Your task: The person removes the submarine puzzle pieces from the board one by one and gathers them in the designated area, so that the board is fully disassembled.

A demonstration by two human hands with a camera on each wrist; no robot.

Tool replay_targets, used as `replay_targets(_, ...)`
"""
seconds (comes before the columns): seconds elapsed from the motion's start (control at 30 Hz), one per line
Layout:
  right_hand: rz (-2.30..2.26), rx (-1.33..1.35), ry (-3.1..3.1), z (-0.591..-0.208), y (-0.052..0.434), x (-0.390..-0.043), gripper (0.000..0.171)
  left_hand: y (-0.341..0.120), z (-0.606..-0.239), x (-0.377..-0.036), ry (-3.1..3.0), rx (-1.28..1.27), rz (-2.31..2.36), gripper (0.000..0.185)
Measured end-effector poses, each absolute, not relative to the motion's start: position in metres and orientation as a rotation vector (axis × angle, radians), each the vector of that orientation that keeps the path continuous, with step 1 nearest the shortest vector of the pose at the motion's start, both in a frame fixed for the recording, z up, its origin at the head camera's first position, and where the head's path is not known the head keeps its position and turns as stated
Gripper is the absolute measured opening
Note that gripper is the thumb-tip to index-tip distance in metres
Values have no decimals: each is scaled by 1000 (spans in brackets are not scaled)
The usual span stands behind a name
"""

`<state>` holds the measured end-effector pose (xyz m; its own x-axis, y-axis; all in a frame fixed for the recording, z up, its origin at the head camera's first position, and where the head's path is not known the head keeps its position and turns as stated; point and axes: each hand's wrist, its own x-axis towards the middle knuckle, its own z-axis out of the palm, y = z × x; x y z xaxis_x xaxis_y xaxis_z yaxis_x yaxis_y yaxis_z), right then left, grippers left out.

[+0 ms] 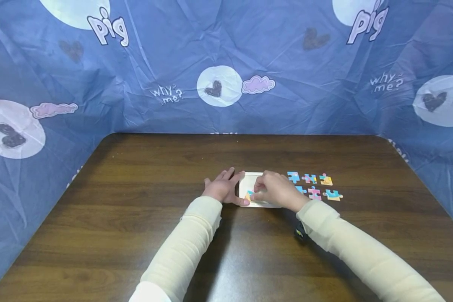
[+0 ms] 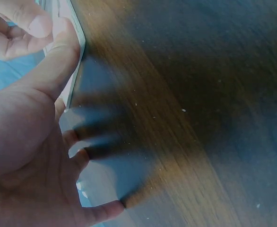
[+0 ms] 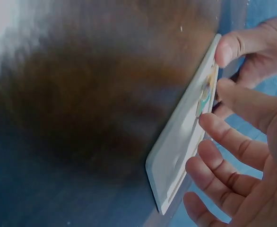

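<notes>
A small pale puzzle tray [image 1: 253, 173] with a raised rim lies on the table. My left hand [image 1: 222, 188] is at its left side with fingers spread, and the thumb [image 2: 65, 47] rests on the near left corner of the rim. One colourful jigsaw piece [image 1: 248, 196] sits in that corner of the tray. My right hand [image 1: 277, 191] reaches over the tray from the right. In the right wrist view its thumb and index finger pinch the jigsaw piece [image 3: 204, 97], while the other fingers curl loosely. The hand hides the tray's right part.
Right of the tray, several loose jigsaw pieces lie in two rows, among them a blue one [image 1: 292, 176], a pink one [image 1: 314, 193] and a yellow one [image 1: 326, 179]. The brown wooden table [image 1: 143, 201] ends at a printed blue cloth [image 1: 173, 113] behind and at both sides.
</notes>
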<state>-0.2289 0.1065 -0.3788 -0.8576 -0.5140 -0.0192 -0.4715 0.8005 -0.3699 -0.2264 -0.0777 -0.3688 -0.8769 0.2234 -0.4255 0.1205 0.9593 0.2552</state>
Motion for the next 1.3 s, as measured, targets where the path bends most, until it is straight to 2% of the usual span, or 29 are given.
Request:
replay_targets(0.13,-463,-803,2889,-378,107,-228,21,-77,-369,-226,2642,237,302,97)
replay_targets(0.43,-414,-758,2910,-375,120,-233,18,-76,-361,-221,2623,226,322,96)
replay_targets(0.63,-399,-825,2901,-375,124,-233,30,-78,-383,-237,2606,212,296,102)
replay_targets(0.77,-359,-905,2908,-374,126,-232,27,-79,-392,-243,2601,207,292,104)
replay_targets(1.3,-477,-890,2868,-379,134,-233,28,-79,-394,-245,2600,210,292,104)
